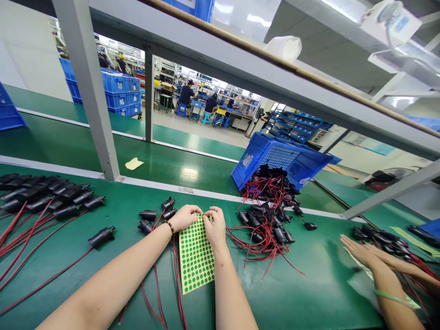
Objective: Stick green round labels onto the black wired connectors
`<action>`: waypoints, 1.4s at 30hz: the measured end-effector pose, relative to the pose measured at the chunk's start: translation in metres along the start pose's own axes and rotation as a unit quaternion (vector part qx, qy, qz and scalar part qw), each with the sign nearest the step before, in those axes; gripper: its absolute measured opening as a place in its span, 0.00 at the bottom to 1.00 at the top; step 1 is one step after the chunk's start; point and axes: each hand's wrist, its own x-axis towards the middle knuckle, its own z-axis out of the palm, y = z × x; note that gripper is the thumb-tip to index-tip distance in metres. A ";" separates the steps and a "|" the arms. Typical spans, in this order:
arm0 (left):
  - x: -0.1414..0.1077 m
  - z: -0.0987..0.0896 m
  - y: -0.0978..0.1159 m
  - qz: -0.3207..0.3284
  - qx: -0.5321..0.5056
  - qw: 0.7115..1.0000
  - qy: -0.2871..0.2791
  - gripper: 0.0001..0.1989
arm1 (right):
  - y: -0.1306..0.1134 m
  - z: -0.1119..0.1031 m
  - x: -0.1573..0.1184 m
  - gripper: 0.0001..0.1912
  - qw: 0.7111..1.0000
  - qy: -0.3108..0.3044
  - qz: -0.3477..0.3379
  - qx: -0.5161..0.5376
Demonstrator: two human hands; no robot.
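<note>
My left hand (pixel 185 217) and my right hand (pixel 215 227) meet at the top edge of a pale yellow sheet of round green stickers (pixel 195 256). Both sets of fingers are pinched there, the left at the upper corner and the right beside it. The sheet hangs between my forearms, over the green bench. Just left of my left hand lie several black cylindrical motors (pixel 147 214) with red wires. To the right of my right hand spreads a heap of similar black motors (pixel 264 224) with tangled red wires.
A tipped blue crate (pixel 254 151) spills motors onto the bench. Rows of motors (pixel 44 192) fill the left side, with one lone motor (pixel 101 237) nearer me. At right, a co-worker's hands (pixel 367 256) press on another sheet. A grey shelf post (pixel 87 91) stands ahead.
</note>
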 end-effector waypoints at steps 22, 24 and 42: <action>-0.001 0.006 0.000 -0.019 0.096 0.995 0.024 0.15 | -0.001 -0.002 0.000 0.03 0.999 0.020 -0.026 -0.038; -0.002 0.008 0.005 -0.022 0.123 0.991 0.040 0.16 | 0.000 -0.002 0.001 0.03 0.999 0.033 -0.025 -0.035; -0.006 -0.095 -0.024 -0.225 0.079 0.966 0.098 0.11 | -0.019 -0.009 -0.001 0.06 0.988 0.078 0.079 0.109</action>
